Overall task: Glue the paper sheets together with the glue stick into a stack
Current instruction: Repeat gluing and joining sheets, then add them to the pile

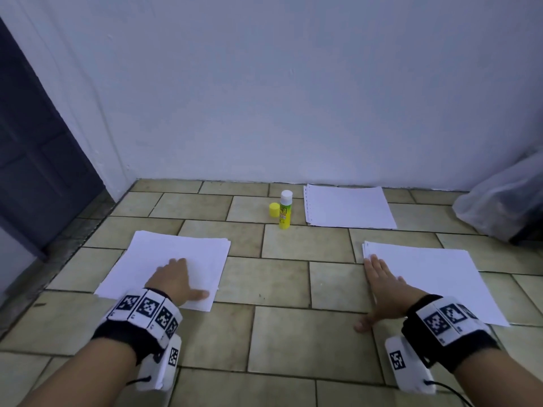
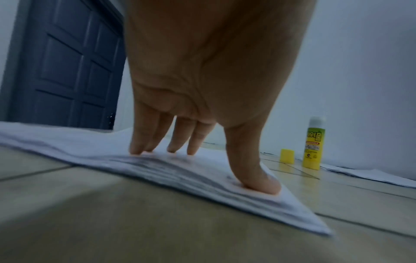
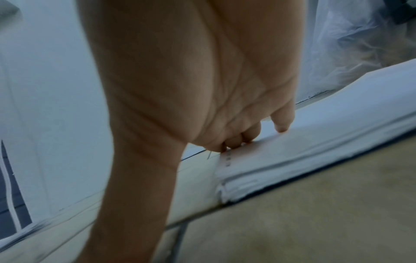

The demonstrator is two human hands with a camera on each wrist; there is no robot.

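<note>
At the far left stands a dark blue door [image 1: 38, 160], beside a pale wall [image 1: 293, 98] that runs across the back. On the tiled floor [image 1: 293, 339] near it lies the left pile of paper [image 1: 188, 254], its sheets slightly fanned at the edges. The left hand [image 1: 176, 282] rests flat on this pile, fingers [image 2: 144, 142] straight and spread, thumb pressed down near the corner, holding nothing.

Further back, in the middle, the glue stick [image 1: 285, 211] stands upright and uncapped, its yellow cap [image 1: 273, 209] just beside it on the tile. To its right, close to the wall, lies a third pile of paper [image 1: 349, 207] with a row of punched holes along its left edge.

The right pile of paper [image 1: 435, 277] lies near the person, and the right hand [image 1: 385, 289] lies open along its left edge, fingertips on the sheets and thumb out on the bare tile, gripping nothing. A crumpled plastic bag [image 1: 499, 201] sits at the far right.

Single sheets are probably light, limp and quick to slide on smooth tile, so a flat palm should pin a pile while one sheet is lifted by a corner. The glue stick looks light and rigid, easiest taken round its barrel.
</note>
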